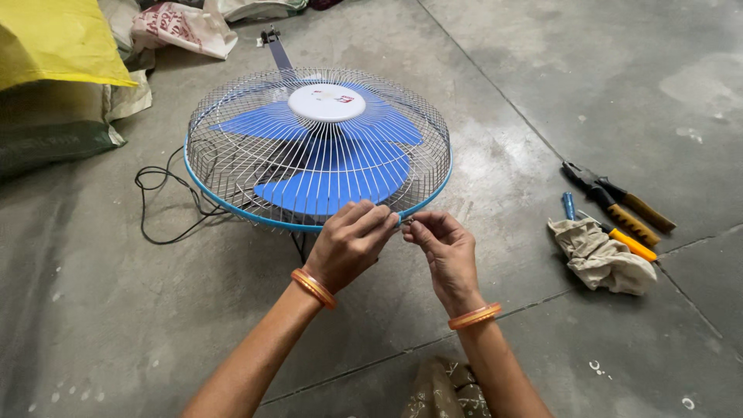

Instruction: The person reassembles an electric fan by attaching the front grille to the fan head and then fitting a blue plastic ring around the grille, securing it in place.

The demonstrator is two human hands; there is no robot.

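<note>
The fan (318,147), blue blades inside a wire guard with a blue rim, lies face up on the concrete floor (542,101). Both hands meet at its near rim. The left hand (350,244) has its grip closed, fingertips pinched on the rim. The right hand (445,251) pinches a small metal piece at the same spot; what it is cannot be told. Pliers (617,197), screwdrivers (619,234) and a rag (602,259) lie well apart to the right. A black cord (166,203) trails left.

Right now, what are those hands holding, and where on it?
Both hands, left and right, pinch the near edge of the fan at its blue rim. Whether a small part sits between the fingertips cannot be told.
</note>
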